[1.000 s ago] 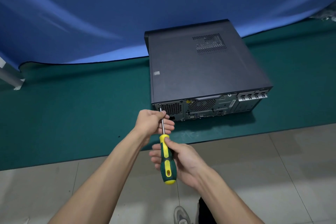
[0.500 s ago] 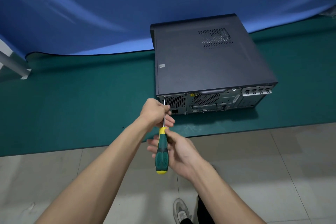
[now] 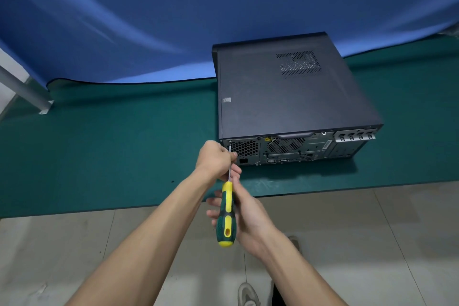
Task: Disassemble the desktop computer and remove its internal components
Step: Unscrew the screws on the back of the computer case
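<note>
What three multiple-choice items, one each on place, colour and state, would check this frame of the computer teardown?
1. Where does the screwdriver tip meet the computer case?
A. top vent grille
B. upper left corner of the rear panel
C. right-hand slot covers

2. What colours is the screwdriver handle?
A. red and black
B. plain blue
C. green and yellow

3. What state is the case's side cover in?
A. still on
B. lifted off beside the case
C. propped half open

Answers:
1 B: the shaft ends at a screw by the rear panel's upper left corner, steadied by the left hand.
2 C: the handle in the right hand shows green and yellow.
3 A: the dark panel lies flush on top.
</note>
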`<state>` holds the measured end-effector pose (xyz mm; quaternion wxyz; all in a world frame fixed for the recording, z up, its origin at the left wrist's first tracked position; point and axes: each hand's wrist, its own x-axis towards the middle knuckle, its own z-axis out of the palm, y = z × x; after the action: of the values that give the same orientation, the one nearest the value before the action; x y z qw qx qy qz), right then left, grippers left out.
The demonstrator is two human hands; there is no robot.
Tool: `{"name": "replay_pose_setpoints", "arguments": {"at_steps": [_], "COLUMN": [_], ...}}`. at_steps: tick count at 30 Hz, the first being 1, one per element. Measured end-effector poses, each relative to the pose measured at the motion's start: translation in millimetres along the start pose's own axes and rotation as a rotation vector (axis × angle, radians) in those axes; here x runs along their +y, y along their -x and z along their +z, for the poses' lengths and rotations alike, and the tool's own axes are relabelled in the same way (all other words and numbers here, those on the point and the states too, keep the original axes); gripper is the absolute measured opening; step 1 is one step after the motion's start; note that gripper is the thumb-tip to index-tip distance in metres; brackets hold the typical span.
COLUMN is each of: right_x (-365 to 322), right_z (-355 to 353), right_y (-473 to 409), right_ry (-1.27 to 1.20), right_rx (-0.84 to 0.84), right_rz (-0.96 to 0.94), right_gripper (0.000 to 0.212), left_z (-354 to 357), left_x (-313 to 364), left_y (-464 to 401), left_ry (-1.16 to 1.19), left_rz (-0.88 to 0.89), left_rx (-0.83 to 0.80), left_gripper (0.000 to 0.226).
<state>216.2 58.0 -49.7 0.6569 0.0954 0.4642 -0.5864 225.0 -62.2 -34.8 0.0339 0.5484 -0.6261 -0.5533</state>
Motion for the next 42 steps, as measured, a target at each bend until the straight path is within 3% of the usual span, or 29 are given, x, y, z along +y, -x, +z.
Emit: {"name": "replay_pose_setpoints", "arguments": {"at_steps": [3, 8, 11, 18, 21, 24, 26, 31, 33, 37, 42], "right_x": [-2.9, 0.6, 4.7, -7.1, -0.9, 5.6, 7.2, 2.8, 4.6, 11.3, 6.7], "right_z": [-9.4, -5.5, -1.0, -10.4, -9.0, -4.8, -4.7, -7.5, -7.3, -1.0, -1.6], "right_y": [2.5, -2.3, -4.3, 5.2, -1.3, -8.3, -10.5, -2.3, -3.5, -9.6, -7.3], "right_ry": [-0.013, 0.068, 0.050, 0.040, 0.113, 0.239, 0.282, 0.032, -0.026, 0.079, 0.120], "right_rx": [-0.103, 0.121, 0.159, -0.161, -0.010, 0.195, 0.239, -0.042, -0.019, 0.177, 0.048], "right_rz": [0.011, -0.117, -0.146, 0.071, -0.061, -0.175, -0.192, 0.052, -0.001, -0.149, -0.036], "right_gripper": [0.040, 0.019, 0.025, 0.045, 0.028, 0.027, 0.034, 0.048, 0.040, 0.022, 0.037], "left_z": [2.5, 0.1, -0.4, 2.7, 2.0, 1.2, 1.6, 0.9, 0.8, -1.9, 3.1], "left_x": [0.6, -0.2, -1.8, -1.5, -2.7, -3.6, -3.4, -4.9, -6.2, -10.5, -11.3], "left_y": [1.3, 6.0, 8.4, 6.9, 8.3, 8.7, 8.9, 6.2, 6.1, 3.8, 0.3], "left_ry": [0.064, 0.182, 0.117, 0.311, 0.385, 0.361, 0.337, 0.389, 0.361, 0.124, 0.162], "left_rz": [-0.012, -0.046, -0.023, -0.048, -0.054, -0.052, -0.050, -0.049, -0.048, 0.012, 0.019], "left_rx": [-0.026, -0.123, -0.090, -0.090, -0.150, -0.176, -0.179, -0.204, -0.201, -0.071, -0.014], "left_gripper": [0.025, 0.025, 0.015, 0.022, 0.025, 0.028, 0.029, 0.030, 0.027, 0.020, 0.027]}}
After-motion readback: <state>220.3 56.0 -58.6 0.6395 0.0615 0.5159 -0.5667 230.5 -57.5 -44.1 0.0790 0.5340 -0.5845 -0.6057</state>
